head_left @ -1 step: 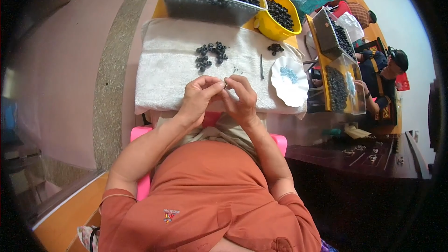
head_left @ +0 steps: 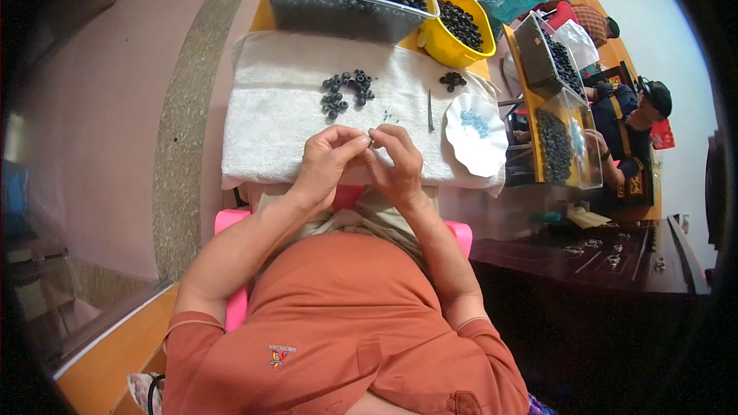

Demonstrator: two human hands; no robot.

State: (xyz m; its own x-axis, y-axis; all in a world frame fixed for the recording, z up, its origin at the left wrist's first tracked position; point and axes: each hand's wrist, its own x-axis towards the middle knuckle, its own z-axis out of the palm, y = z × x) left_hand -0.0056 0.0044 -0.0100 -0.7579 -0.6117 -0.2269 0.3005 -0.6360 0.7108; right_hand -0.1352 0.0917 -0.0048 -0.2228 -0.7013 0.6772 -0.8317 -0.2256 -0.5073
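Over the near edge of a white towel (head_left: 265,134), my left hand (head_left: 329,157) and my right hand (head_left: 397,163) meet fingertip to fingertip. Both are closed in a pinch on one small dark part (head_left: 371,139), mostly covered by the fingers. Just beyond them lie a few tiny bits (head_left: 390,117) and a loose cluster of small black ring-shaped parts (head_left: 335,100). To the right of my hands rest a thin dark pointed tool, perhaps tweezers (head_left: 430,111), and a white scalloped plate (head_left: 478,160) bearing small pale-blue pieces (head_left: 474,122).
A clear bin (head_left: 346,19) full of black parts stands at the back, with a yellow basket (head_left: 453,52) of similar parts beside it. A small black pile (head_left: 452,81) lies near the towel's right edge. Further right, a person (head_left: 626,119) sits at more bins (head_left: 565,142).
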